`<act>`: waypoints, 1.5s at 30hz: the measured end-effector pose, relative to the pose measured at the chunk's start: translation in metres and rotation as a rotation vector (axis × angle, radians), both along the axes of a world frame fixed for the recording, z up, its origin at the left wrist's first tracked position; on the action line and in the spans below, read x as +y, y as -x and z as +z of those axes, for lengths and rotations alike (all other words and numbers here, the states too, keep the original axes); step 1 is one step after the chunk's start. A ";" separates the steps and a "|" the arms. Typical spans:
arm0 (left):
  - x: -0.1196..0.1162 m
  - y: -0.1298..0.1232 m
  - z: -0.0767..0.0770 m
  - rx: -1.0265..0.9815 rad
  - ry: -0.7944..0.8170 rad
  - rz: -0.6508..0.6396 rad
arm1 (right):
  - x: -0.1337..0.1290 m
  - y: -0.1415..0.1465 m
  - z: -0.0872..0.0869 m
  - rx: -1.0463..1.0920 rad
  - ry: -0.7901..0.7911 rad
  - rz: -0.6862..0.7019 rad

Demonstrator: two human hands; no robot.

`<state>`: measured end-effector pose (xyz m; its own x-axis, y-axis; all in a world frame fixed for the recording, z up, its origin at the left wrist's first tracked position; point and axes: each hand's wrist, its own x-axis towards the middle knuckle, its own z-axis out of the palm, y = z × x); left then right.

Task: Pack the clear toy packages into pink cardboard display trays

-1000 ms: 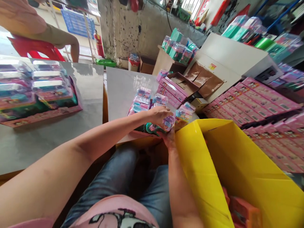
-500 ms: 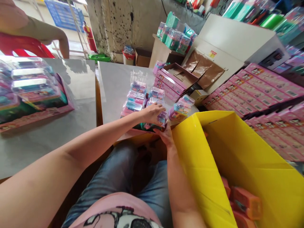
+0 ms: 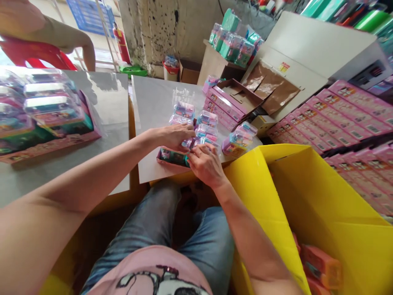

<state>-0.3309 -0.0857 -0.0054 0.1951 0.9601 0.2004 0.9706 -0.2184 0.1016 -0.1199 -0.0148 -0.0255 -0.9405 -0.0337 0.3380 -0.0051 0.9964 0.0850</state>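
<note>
A pink display tray (image 3: 173, 163) lies near the front edge of the table, holding several small pink-and-blue items in clear plastic packs (image 3: 207, 119). From the left, my left hand (image 3: 178, 136) reaches over the near-left packs, its fingers curled down on a pink-and-blue pack (image 3: 190, 143). My right hand (image 3: 206, 164) comes in from the front right with bent fingers at the same pack. Both sets of fingertips almost meet there and hide much of it. Right of the tray stands another plastic-packed item (image 3: 238, 141), untouched.
A big yellow box (image 3: 334, 213) with orange items (image 3: 319, 264) stands close on my right. Pink cartons (image 3: 331, 119) are stacked behind it. On the left table (image 3: 113, 157) sits another filled tray (image 3: 55, 139). A person's arm (image 3: 67, 37) shows at the upper left.
My left hand has moved left across the tray. My right hand has risen from the tray's front right edge onto the packs beside it. The view has shifted slightly.
</note>
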 end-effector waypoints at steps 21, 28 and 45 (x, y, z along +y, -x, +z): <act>-0.014 -0.005 -0.019 0.075 -0.040 0.108 | 0.001 0.031 -0.019 -0.430 -0.259 -0.031; -0.018 0.000 -0.018 -0.117 -0.117 0.096 | 0.026 0.027 -0.009 0.007 0.340 0.148; -0.006 -0.010 -0.019 0.024 0.104 0.308 | 0.019 0.061 0.004 -0.265 0.150 -0.453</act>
